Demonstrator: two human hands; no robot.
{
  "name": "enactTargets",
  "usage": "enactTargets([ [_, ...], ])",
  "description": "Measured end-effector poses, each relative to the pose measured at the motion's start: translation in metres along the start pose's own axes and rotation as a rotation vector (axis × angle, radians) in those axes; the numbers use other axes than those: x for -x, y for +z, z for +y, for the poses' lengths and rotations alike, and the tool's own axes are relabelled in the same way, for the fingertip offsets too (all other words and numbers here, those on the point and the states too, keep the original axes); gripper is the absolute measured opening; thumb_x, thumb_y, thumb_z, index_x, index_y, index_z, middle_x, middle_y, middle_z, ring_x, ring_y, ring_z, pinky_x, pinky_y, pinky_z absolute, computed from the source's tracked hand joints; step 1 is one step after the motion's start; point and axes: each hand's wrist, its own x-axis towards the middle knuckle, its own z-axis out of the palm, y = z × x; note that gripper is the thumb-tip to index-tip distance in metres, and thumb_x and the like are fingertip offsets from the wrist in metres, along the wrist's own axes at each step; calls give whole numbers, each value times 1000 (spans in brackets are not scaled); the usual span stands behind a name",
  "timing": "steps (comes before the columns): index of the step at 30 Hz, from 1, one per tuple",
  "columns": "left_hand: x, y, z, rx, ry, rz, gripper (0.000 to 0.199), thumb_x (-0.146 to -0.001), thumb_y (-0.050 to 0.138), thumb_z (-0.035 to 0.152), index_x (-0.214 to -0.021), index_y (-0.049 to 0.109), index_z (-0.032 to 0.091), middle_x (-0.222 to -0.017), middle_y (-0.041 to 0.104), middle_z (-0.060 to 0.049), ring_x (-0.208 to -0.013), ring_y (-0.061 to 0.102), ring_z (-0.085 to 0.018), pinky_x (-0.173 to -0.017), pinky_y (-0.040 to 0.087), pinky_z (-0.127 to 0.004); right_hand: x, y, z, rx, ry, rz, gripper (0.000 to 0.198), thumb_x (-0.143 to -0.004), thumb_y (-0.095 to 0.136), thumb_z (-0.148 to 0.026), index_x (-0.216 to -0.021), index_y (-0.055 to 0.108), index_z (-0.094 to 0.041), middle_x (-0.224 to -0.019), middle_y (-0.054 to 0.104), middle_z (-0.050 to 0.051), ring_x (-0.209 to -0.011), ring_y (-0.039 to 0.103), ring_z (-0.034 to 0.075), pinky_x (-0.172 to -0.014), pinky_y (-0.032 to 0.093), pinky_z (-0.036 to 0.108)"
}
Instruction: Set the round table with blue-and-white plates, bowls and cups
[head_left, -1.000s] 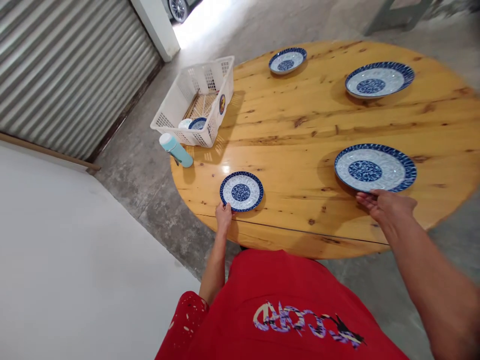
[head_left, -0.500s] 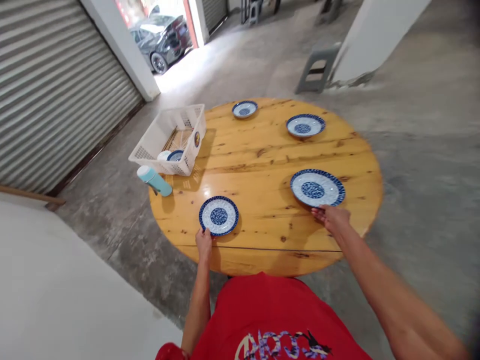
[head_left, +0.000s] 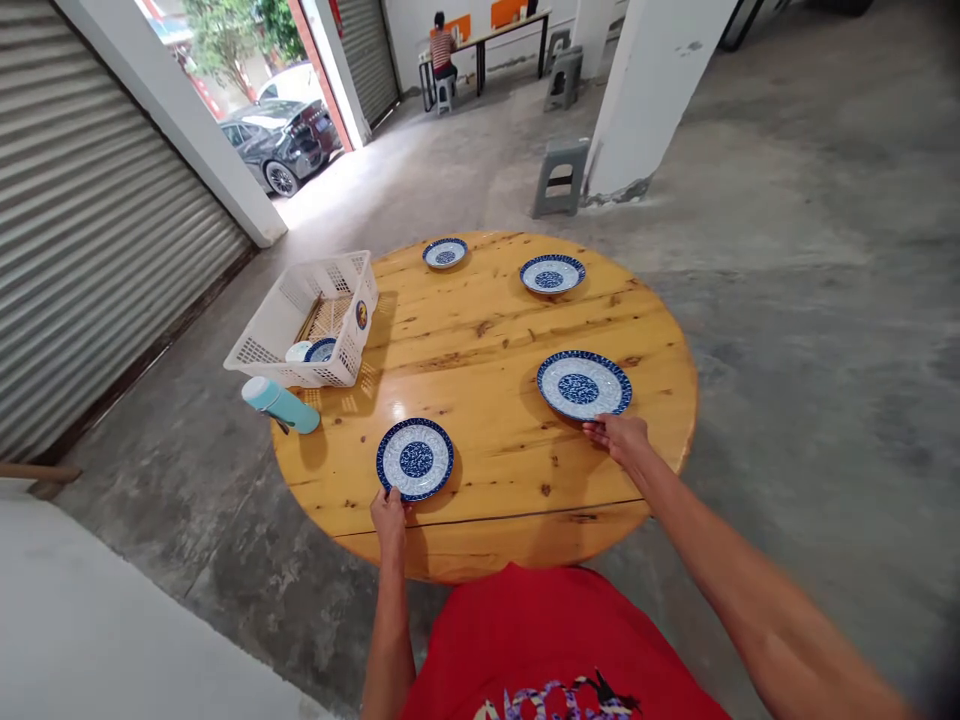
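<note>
Left hand: fingertips meet the near rim of the small plate; whether they grip or only touch cannot be told. Right hand: same at the large plate. Dishes in the white basket half hidden by its wall. Car partly hidden by a pillar. Seated person too small for detail.
</note>
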Motion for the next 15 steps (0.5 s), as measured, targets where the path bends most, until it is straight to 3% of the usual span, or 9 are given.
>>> enactTargets([
  [15, 3, -2, 14, -11, 11, 11, 25, -68, 60, 44, -72, 59, 19, -60, 59, 3, -53, 55, -13, -55, 50, -28, 11, 0, -1, -2, -4, 20, 18, -90, 60, 1, -87, 53, -16, -53, 57, -3, -40, 57, 9, -42, 52, 13],
])
